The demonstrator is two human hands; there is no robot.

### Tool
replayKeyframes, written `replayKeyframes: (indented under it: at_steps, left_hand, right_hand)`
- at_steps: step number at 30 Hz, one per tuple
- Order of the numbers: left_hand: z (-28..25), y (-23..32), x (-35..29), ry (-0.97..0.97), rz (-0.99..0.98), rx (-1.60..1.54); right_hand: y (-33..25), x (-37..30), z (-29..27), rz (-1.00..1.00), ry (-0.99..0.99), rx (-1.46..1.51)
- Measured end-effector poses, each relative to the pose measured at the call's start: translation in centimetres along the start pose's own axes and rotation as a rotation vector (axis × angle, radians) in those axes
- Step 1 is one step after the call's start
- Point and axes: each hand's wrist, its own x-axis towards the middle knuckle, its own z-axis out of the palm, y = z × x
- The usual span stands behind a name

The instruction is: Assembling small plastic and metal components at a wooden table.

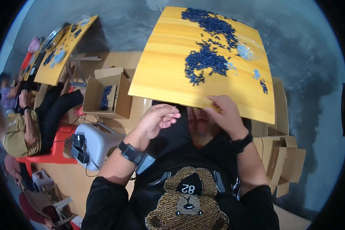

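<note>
Dark blue pieces lie in loose heaps ahead of the left grip and the right grip, on a yellow wooden counter. An open cardboard box stands on the floor left of the left grip, with similar pieces inside. The left grip is narrow, thumb and curled fingers drawn close together, just short of the counter's near edge. The right grip, also narrow with bent fingers, is at that edge; whether either holds a piece cannot be told. Ahead and to the right of the right grip sit a clear bowl and a small pale blue cluster.
</note>
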Motion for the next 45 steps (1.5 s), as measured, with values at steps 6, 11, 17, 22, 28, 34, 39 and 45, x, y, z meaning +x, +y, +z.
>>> replayKeyframes:
  at_steps: [6, 11, 17, 22, 28, 34, 39, 45]
  left_hand:
    - [-9.8, -0.2, -3.8, 0.198, 0.011, -0.085]
    - [-22.3, 1.0, -4.5, 0.307, 0.269, -0.354]
    - [-25.6, 8.9, -3.1, 0.666, 0.434, -0.589]
    - [-12.5, 8.6, 1.2, 0.551, 0.531, -0.226]
    - [-2.5, 8.4, 5.3, 0.385, 0.588, 0.086]
    - [1.1, 4.7, 9.9, 0.293, 0.703, 0.127]
    - [2.9, 3.7, 10.7, 0.312, 0.741, 0.178]
    - [3.7, 3.9, 11.7, 0.462, 1.029, 1.032]
  right_hand:
    - [2.5, 0.1, -0.6, 0.132, 0.017, 0.087]
    - [2.9, 0.3, 0.1, 0.18, 0.013, 0.088]
    - [3.0, 0.6, 0.8, 0.262, 0.055, 0.109]
    - [3.4, 0.8, 1.6, 0.195, 0.129, -0.09]
    - [2.8, 1.2, 1.8, 0.119, 0.214, -0.125]
    - [2.8, 0.7, 1.6, 0.119, 0.195, -0.154]
    - [2.7, 1.0, 1.2, 0.152, 0.16, -0.135]
    - [2.7, 1.5, 1.0, 0.174, 0.152, -0.144]
